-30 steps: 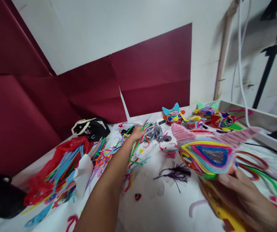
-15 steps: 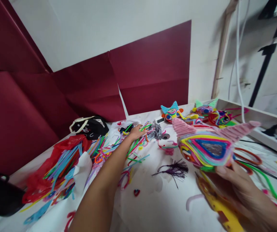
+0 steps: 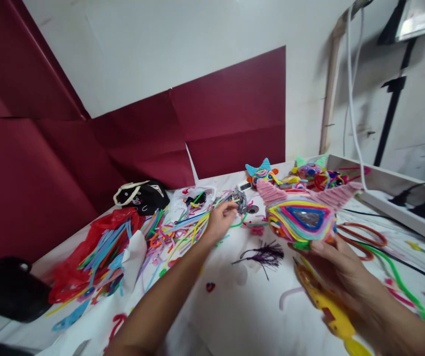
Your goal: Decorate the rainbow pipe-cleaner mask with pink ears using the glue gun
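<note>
Red bag (image 3: 66,281), eight o'clock: bagged stems (image 3: 111,244) lie lengthwise, presumably for easy picking. Loose stems (image 3: 196,228) lie at the left hand's (image 3: 219,221) nine o'clock; its fingers curl, contents cannot be told. Ornament (image 3: 303,220), at that hand's three o'clock: right hand's (image 3: 342,259) grip holds its lower edge, apparently sparing the decorated front.
</note>
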Demonstrator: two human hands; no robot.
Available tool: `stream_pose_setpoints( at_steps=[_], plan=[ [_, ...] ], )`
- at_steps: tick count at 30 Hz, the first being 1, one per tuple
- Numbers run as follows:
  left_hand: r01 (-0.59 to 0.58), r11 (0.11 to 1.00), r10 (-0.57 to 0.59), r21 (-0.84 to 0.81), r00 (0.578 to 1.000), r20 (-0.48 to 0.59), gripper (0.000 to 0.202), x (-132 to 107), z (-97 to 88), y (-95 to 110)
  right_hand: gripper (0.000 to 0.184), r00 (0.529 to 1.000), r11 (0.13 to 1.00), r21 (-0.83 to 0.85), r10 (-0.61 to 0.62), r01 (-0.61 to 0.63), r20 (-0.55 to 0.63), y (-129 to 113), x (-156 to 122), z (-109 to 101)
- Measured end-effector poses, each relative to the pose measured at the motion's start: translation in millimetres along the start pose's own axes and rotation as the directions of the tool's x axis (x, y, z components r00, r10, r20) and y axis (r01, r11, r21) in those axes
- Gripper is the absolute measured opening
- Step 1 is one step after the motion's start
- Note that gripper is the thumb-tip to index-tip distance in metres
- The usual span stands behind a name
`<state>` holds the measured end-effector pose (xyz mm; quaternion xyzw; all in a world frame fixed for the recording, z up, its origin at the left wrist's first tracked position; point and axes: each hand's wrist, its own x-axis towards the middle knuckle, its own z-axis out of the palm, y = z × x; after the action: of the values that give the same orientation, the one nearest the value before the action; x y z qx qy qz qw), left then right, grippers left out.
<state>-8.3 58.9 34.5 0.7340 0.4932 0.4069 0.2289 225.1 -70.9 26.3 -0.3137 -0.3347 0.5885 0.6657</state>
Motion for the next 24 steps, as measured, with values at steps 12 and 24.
stream_pose_setpoints(
  at_steps=[12,24],
  plan=[
    [0.156,0.580,0.118,-0.800,0.955,0.272,0.083,-73.3,58.5,63.6,0.063,0.989,0.997,0.074,0.006,-0.017,0.147,18.5,8.0,-6.3],
    [0.018,0.438,0.018,-0.899,0.999,0.030,0.074,-98.1,70.6,90.3,0.068,0.968,0.998,-0.024,0.068,-0.064,0.241,25.7,-4.2,-3.6]
  ],
)
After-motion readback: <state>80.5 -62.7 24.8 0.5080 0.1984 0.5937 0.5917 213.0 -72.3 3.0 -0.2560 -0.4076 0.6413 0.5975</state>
